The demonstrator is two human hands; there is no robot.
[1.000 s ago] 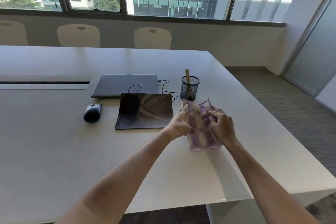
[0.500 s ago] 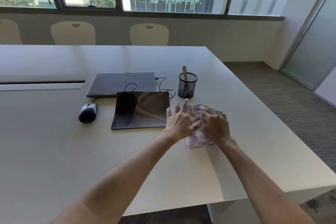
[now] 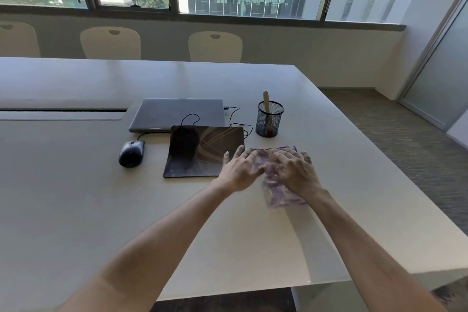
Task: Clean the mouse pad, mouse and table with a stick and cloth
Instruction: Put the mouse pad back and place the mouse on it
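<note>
- The right hand [image 3: 297, 172] lies flat, fingers spread and uncurled, pressing on the purple cloth [image 3: 277, 191] near the worktop's right edge; it grips nothing.
- The left hand [image 3: 240, 170] is also flat with fingers splayed, its fingertips on the cloth's left part and its outer fingers over the near right corner of the mouse pad [image 3: 202, 151]; both hands are slightly motion-blurred.
- Much of the cloth is hidden under the two hands; only its far edge and a near flap show, and its pattern is hard to make out.
- The dark mouse pad lies just left of the cloth, its far edge touching or overlapping the closed laptop [image 3: 177, 114]; which, I cannot tell.
- The mouse [image 3: 131, 153] sits on the bare worktop [image 3: 76, 197] left of the pad, its cable running toward the laptop and partly lost behind the pad.
- A wooden stick [image 3: 266, 101] stands in a black mesh cup [image 3: 269, 119] beyond the cloth; its lower end is blurred by the mesh.
- Three chair backs [image 3: 215, 45] at the far edge are cut off by the worktop.
</note>
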